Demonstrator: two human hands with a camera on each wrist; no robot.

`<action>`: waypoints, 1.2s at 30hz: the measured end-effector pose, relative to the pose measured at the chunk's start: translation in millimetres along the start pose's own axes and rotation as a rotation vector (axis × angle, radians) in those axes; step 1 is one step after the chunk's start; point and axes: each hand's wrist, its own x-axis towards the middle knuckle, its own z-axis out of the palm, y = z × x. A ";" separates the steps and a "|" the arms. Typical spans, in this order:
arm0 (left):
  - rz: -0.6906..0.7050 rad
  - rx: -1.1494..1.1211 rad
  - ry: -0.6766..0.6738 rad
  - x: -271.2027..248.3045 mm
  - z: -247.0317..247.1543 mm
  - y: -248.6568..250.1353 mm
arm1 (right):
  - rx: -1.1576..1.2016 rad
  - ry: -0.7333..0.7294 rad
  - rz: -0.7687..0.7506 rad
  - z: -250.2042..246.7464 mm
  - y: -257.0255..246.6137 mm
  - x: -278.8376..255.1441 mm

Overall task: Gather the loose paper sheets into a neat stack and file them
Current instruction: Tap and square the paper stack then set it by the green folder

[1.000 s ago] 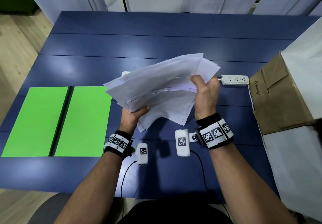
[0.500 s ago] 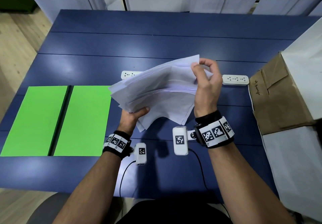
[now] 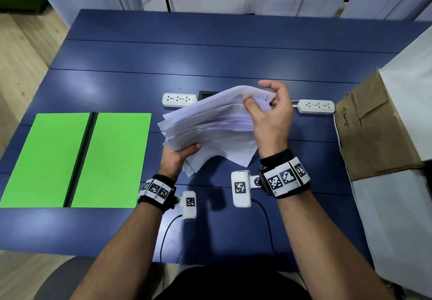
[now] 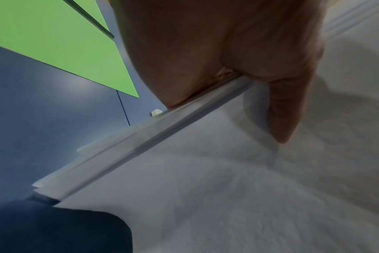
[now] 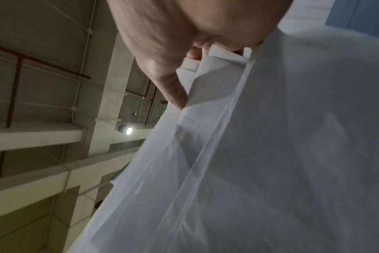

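Right hand (image 3: pixel 271 117) slid rightward along sheets (image 3: pixel 210 124).

Even overhead light falls on the blue table (image 3: pixel 210 49), leaving soft glare patches on its top and faint shadows under the wrist cameras near the front edge. The head view is sharp, with table edges bowing outward toward the corners. Both wrist views are dim and blurred; a ceiling lamp (image 5: pixel 128 130) glows behind the paper sheets (image 5: pixel 270 154).
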 end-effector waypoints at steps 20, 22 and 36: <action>-0.017 -0.079 0.098 -1.0 2.0 0.1 | 0.103 -0.489 0.294 -19.4 113.3 -5.6; -0.003 -0.079 0.092 -2.7 0.6 0.7 | 0.102 -0.465 0.310 -16.7 111.0 -7.4; -0.030 -0.011 0.052 -9.9 0.4 -0.3 | 0.147 -0.378 0.381 -18.5 121.1 -26.6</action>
